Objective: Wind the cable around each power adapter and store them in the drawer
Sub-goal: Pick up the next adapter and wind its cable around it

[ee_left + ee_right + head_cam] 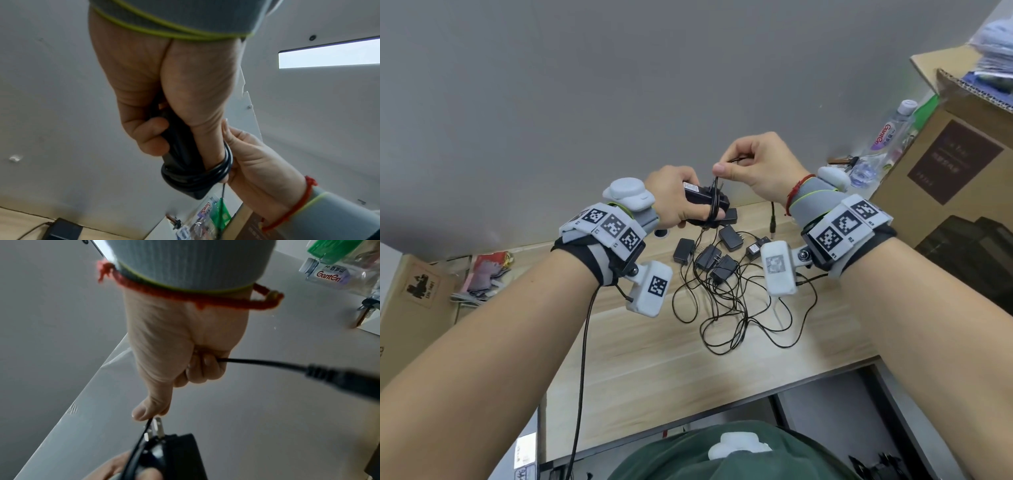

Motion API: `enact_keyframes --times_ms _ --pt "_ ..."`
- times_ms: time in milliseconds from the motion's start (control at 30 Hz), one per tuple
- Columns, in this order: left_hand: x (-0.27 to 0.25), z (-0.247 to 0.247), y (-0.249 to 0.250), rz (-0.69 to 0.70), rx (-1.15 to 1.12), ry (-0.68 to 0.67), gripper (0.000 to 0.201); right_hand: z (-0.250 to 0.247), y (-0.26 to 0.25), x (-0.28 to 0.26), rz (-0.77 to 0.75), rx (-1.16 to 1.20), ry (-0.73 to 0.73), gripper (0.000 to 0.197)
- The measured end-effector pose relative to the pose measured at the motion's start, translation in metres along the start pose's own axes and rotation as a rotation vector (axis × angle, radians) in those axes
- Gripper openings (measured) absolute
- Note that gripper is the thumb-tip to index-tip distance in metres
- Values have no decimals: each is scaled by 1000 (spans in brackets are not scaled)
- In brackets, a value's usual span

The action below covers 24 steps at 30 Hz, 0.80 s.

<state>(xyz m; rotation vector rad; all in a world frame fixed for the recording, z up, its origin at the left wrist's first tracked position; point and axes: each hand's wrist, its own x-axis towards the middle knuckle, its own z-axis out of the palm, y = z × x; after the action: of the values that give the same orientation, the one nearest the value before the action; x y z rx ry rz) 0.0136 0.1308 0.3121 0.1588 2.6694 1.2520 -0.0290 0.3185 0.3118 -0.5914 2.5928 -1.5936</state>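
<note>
Head view, left to right. A cardboard box (417,294) stands at the far left beside the wooden desk (640,370).

The left hand (671,198) is raised above the desk, its fingers and thumb curled round a black power adapter (705,202) held roughly level. In the left wrist view the adapter (180,155) runs down out of the closed fist, with several turns of black cable (218,172) looped round its lower end and also round the thumb.

The right hand (760,168) sits just beside and slightly above the left. Its thumb and forefinger pinch the cable (717,185) where it rises off the adapter; the remaining fingers are curled round a further stretch of the same cable. In the right wrist view the cable passes beside the two metal plug prongs (158,428) of the adapter, and the barrel connector end (337,379) trails out from the curled fingers to the right.

On the desk below both hands lie five more black adapters (715,260) in a loose cluster, their cables (726,318) tangled together toward the near edge.

At right, against the wall, stand a clear plastic water bottle (890,137) and a large open cardboard box (945,164). The drawer is not in view.
</note>
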Motion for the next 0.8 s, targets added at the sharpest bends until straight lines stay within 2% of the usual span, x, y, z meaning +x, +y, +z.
enact_keyframes --times_ms 100,333,633,733,800 --pt "3 -1 3 24 -106 -5 55 0 8 1 2 8 17 18" --pt "7 0 6 68 -324 11 39 10 18 -7 61 3 7 28" --pt "17 -10 10 77 -645 172 38 38 32 -19 198 27 -168 34" --pt "24 -18 3 20 -686 255 39 42 27 -23 211 59 -246 31" --pt "27 -22 -6 -19 -664 312 37 41 21 -25 199 37 -247 29"
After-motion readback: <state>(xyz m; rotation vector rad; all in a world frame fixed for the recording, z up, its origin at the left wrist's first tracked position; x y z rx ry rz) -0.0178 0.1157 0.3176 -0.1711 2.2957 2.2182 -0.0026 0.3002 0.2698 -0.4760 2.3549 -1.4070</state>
